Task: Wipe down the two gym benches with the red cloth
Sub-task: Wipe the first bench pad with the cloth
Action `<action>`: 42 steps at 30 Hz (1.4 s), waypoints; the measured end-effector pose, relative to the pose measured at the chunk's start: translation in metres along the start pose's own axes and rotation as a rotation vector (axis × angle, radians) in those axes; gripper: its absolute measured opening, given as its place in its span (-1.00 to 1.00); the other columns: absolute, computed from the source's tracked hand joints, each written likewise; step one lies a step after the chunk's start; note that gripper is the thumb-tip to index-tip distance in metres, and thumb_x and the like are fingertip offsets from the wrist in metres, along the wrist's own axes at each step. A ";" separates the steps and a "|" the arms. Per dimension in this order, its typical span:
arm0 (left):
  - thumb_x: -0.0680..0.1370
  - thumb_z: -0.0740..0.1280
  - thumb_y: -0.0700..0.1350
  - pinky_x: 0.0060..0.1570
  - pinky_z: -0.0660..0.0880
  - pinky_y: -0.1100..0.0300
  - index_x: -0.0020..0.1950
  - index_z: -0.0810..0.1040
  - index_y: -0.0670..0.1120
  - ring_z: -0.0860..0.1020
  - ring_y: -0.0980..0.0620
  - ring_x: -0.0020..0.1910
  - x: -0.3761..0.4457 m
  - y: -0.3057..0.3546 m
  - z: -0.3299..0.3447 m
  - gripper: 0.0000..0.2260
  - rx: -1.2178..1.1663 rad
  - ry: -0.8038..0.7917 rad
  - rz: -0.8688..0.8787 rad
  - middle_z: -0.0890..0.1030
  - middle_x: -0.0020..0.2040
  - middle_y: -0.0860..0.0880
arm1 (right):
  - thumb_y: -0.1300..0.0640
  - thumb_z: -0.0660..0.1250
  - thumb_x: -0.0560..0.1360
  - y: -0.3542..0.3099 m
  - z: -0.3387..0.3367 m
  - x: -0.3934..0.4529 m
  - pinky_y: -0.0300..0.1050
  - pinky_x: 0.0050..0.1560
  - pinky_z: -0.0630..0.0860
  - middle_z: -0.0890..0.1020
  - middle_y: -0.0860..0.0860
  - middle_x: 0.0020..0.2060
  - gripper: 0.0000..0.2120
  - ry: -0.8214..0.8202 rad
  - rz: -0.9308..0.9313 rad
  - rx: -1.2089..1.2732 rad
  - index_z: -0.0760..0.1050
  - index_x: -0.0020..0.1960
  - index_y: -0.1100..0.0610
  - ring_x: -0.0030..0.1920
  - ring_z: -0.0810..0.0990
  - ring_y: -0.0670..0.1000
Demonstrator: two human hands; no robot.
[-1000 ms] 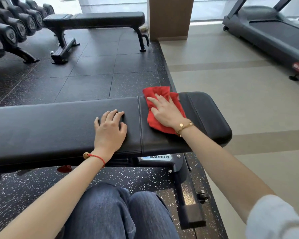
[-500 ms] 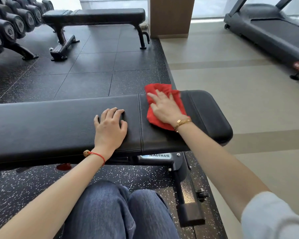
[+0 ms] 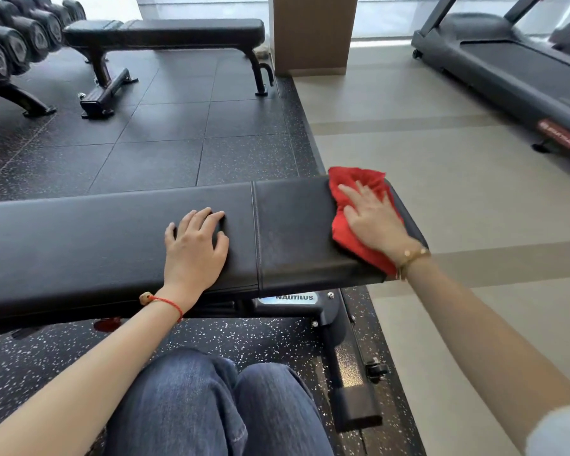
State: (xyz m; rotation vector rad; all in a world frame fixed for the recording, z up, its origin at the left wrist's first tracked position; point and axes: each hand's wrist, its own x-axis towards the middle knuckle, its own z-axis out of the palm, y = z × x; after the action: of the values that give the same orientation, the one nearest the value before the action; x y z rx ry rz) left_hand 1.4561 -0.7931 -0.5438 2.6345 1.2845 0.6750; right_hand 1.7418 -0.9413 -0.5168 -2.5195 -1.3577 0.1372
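A long black padded bench [image 3: 79, 238] runs across the view in front of my knees. My right hand [image 3: 372, 218] lies flat on the red cloth [image 3: 352, 182], pressing it onto the right end of the bench's short pad. My left hand [image 3: 195, 248] rests palm down on the long pad, just left of the seam, holding nothing. A second black bench [image 3: 178, 31] stands farther back on the dark rubber floor.
A rack of dumbbells [image 3: 17, 41] fills the far left. A wooden pillar [image 3: 313, 34] stands behind the far bench. A treadmill [image 3: 520, 74] sits on the beige floor at right. The near bench's metal foot [image 3: 352, 383] juts toward my legs.
My right hand has slid the red cloth rightward from near the pad seam to the bench's right end. My left hand has stayed in place.
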 end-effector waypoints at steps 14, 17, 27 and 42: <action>0.59 0.22 -0.08 0.48 0.11 -0.21 0.40 0.45 -0.03 0.29 -0.06 0.48 0.001 0.002 0.003 -0.64 0.027 -0.018 -0.015 0.42 0.44 -0.05 | 0.02 0.02 0.62 0.040 0.005 -0.034 0.07 0.55 -0.21 0.11 -0.01 0.57 -0.51 0.044 0.013 0.062 0.12 0.53 -0.16 0.57 0.03 -0.01; 0.59 0.22 -0.09 0.47 0.11 -0.21 0.39 0.45 -0.04 0.29 -0.07 0.48 0.001 0.004 0.002 -0.64 0.034 -0.023 -0.021 0.43 0.44 -0.06 | 0.01 0.00 0.62 0.035 0.001 0.011 0.09 0.55 -0.21 0.08 0.02 0.58 -0.51 0.021 0.066 0.045 0.10 0.55 -0.11 0.58 0.01 0.00; 0.58 0.23 -0.06 0.43 0.14 -0.16 0.35 0.48 -0.01 0.34 -0.03 0.43 0.001 0.002 -0.002 -0.66 -0.006 0.006 -0.004 0.47 0.38 -0.02 | 0.06 0.07 0.63 -0.016 0.004 0.019 0.12 0.53 -0.19 0.10 0.08 0.57 -0.53 -0.029 -0.104 0.100 0.18 0.53 -0.05 0.57 0.02 0.03; 0.60 0.21 -0.09 0.49 0.09 -0.20 0.41 0.44 -0.05 0.28 -0.07 0.49 0.000 0.011 -0.004 -0.63 0.006 -0.032 -0.045 0.42 0.45 -0.06 | 0.11 0.04 0.64 -0.046 0.017 0.009 0.15 0.54 -0.14 0.10 0.13 0.56 -0.55 0.033 -0.101 0.051 0.19 0.53 0.03 0.57 0.03 0.08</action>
State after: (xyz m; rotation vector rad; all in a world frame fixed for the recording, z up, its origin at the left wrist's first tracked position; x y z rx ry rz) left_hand 1.4616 -0.8005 -0.5368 2.6018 1.3341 0.6205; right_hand 1.7061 -0.9069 -0.5192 -2.3956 -1.4455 0.1077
